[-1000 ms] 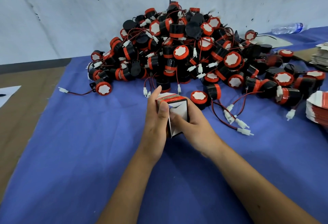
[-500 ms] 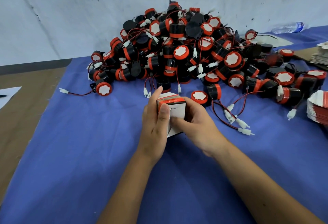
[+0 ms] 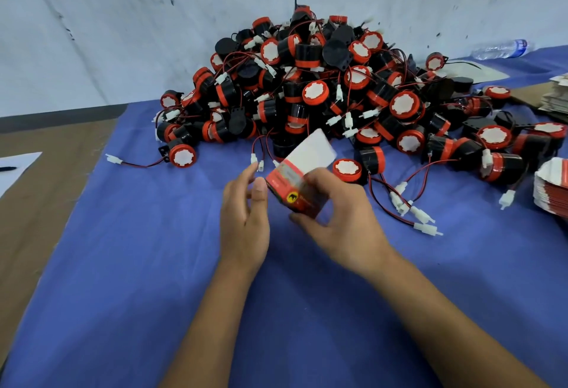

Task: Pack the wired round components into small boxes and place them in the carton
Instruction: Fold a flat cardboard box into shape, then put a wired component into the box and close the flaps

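My right hand (image 3: 335, 212) grips a small red and white box (image 3: 299, 172), tilted, with its white flap standing up toward the pile. My left hand (image 3: 244, 212) hovers just left of the box with relaxed fingers, its thumb close to the box's red side. Behind both hands a large pile of black and red round components (image 3: 322, 95) with red and black wires and white plugs lies against the wall. One component (image 3: 181, 155) sits apart at the pile's left, another (image 3: 347, 170) just right of the box.
A blue cloth (image 3: 138, 264) covers the table, with brown surface (image 3: 46, 190) at the left. A stack of flat red and white boxes (image 3: 553, 190) sits at the right edge. Loose white plugs (image 3: 415, 212) lie right of my right hand. A water bottle (image 3: 501, 48) lies far right.
The box has turned and tilted in my right hand, its white flap now up. My left hand has let go of the box and opened beside it.
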### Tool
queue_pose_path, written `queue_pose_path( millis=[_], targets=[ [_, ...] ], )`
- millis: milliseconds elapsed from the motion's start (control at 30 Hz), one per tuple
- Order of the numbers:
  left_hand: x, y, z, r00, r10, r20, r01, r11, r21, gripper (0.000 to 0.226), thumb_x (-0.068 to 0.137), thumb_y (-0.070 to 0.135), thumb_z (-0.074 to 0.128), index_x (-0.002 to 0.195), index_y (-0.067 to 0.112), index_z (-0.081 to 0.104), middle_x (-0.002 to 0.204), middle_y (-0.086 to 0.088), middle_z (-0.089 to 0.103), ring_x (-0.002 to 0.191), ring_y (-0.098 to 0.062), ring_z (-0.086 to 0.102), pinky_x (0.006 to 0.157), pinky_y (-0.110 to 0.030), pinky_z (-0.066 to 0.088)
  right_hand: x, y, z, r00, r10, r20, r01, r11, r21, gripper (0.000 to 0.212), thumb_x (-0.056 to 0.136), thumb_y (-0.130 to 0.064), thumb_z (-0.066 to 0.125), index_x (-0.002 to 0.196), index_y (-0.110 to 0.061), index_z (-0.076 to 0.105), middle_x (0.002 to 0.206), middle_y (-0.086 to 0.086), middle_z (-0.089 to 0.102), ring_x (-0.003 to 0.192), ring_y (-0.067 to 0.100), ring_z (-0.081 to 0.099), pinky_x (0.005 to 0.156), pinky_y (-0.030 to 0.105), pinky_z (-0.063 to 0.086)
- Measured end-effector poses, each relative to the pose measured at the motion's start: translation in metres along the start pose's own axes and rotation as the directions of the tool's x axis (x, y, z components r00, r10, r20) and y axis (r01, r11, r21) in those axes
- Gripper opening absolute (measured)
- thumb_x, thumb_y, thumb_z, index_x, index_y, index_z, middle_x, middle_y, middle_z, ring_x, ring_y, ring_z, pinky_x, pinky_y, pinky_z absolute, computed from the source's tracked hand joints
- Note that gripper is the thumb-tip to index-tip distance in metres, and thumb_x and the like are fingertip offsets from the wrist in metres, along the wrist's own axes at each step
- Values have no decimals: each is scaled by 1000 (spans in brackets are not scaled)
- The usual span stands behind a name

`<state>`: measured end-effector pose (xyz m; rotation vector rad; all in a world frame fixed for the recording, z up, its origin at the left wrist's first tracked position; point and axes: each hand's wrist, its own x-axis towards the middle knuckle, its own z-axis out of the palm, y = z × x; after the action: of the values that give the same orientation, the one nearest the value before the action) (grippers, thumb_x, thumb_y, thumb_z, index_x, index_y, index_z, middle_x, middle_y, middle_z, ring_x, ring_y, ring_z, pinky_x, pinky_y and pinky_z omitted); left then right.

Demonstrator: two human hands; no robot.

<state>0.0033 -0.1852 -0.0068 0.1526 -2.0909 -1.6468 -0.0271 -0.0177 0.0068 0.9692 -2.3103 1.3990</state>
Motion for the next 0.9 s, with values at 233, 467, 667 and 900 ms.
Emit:
queue_pose_path(
  millis=[233,467,667,900],
  targets=[
    [-4,1,4,995,0,101,-12,993,115,45,90,64,51,120,31,59,104,19,71,96,-2,68,79,-22,54,5,-10,22,961,-146,235,242,857,-454,25,77,0,64,96,-14,70,85,1,72,79,25,62,90,39,49],
    [2,-7,-2,983,-12,-183,75,937,342,19,107,19,45,92,13,54,83,5,62,80,-22,58,65,-42,47,9,10,6,925,-225,-305,95,916,-389,17,86,-4,58,95,-5,72,99,5,67,99,26,56,82,39,48],
    [2,-7,0,983,-55,-173,108,941,320,19,108,21,44,94,15,55,90,12,63,88,-7,61,58,-28,46,13,45,-20,895,368,-253,-441,640,-629,58,97,-40,60,150,-24,44,164,9,28,155,32,15,124,61,12],
    [4,-6,2,974,-85,-210,154,929,336,20,108,24,42,100,15,58,101,-5,67,101,-30,60,80,-51,54,71,32,-3,974,91,-205,-213,661,-720,54,92,-32,65,142,-18,50,156,13,39,152,35,23,120,59,21]
  ],
)
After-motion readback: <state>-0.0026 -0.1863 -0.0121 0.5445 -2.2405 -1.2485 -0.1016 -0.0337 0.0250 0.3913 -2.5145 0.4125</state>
